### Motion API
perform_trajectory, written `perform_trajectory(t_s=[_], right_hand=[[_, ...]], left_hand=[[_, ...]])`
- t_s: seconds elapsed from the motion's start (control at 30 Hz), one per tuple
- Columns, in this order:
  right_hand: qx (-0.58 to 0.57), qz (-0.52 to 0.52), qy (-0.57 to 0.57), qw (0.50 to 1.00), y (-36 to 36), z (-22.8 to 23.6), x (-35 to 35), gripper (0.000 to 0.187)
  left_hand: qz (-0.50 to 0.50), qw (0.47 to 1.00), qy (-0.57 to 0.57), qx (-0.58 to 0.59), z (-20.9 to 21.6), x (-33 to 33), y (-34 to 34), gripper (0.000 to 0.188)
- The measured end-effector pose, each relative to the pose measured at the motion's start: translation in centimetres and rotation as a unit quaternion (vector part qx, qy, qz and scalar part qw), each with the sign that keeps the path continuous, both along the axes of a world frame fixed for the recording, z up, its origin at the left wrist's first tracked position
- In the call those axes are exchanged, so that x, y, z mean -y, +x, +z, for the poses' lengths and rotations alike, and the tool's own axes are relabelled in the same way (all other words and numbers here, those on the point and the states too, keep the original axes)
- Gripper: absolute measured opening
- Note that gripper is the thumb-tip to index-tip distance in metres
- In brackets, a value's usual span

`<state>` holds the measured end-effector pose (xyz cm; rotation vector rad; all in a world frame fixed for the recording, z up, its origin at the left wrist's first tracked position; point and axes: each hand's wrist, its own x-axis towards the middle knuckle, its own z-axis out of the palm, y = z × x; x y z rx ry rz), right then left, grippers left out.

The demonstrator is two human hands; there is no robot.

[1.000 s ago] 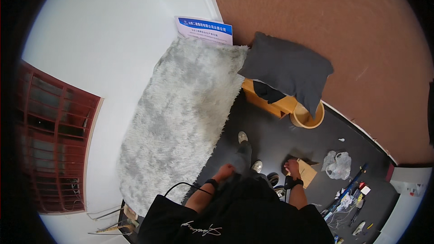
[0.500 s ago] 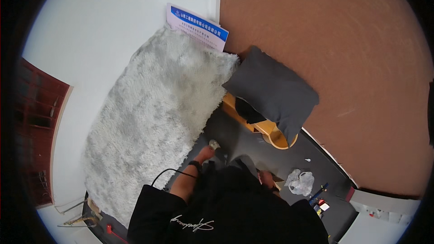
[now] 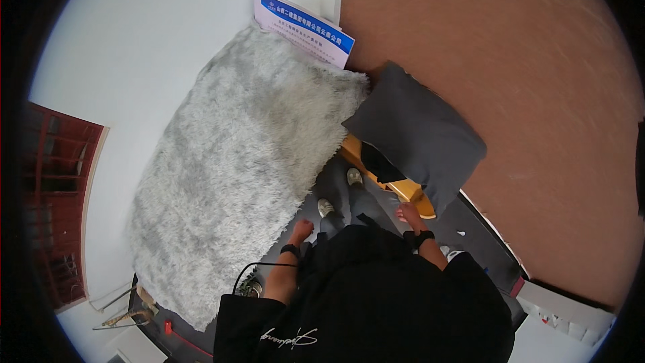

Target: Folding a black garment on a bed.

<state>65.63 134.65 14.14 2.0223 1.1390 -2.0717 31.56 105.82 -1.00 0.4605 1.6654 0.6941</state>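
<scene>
One shaggy grey-and-white cover (image 3: 215,161) and one piece of yellowish wooden furniture (image 3: 405,190) are what I find nearest the two bare hands. The cover spreads over the left and middle of my view; the furniture lies to its right, in part beneath one dark grey pillow (image 3: 420,131). One black cloth (image 3: 377,163) shows between pillow and wood.

I see the left hand (image 3: 303,230) just beside the cover's right edge, its fingers curled loosely; how far they are open I cannot tell, and I see nothing in them. The right hand (image 3: 407,214) appears next to the furniture's rounded end, fingers bent; from this height I cannot tell whether it touches the wood, nor exactly how closed it is, and again I make out nothing held.

Two dark wristbands (image 3: 421,236) show, one per wrist, and one black cable (image 3: 259,265) loops by the left forearm. Two pale shoes (image 3: 354,176) stand on the dark floor (image 3: 332,178) ahead of one black shirt (image 3: 376,296).

Further out I count one small white object (image 3: 461,232) on the floor at right, one blue-banded board (image 3: 306,32) behind the cover's far end, and one red barred window (image 3: 60,188) at far left.
</scene>
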Motion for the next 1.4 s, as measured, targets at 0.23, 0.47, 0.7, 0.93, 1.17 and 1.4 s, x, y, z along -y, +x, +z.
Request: perform_trajectory(t_s=[0.23,0.47,0.7,0.93,1.17,1.4], right_hand=[[0.196,0.16,0.516,0.818,-4.2,5.2,-12.4,0.02],[0.301,0.134,0.553,0.765,-4.5,8.3,-28.1,0.034],[0.373,0.294,0.449,0.757,-2.8,5.9,-37.6,0.066],[0.212,0.369,0.451,0.784,-2.2,5.6,-42.4,0.075],[0.127,0.403,0.278,0.863,-5.1,6.6,-42.6,0.075],[0.159,0.422,0.365,0.815,-9.7,13.8,-37.5,0.064]], left_hand=[[0.012,0.997,-0.073,0.005,5.6,-0.9,0.6,0.022],[0.049,0.992,-0.072,-0.087,9.6,-9.2,-1.6,0.024],[0.217,0.974,-0.035,-0.061,11.7,-18.0,-1.2,0.031],[0.265,0.963,-0.041,-0.001,13.1,-19.9,2.0,0.023],[0.337,0.94,-0.038,0.035,12.9,-20.3,1.9,0.025],[0.288,0.956,-0.026,0.043,12.5,-24.1,0.4,0.023]])
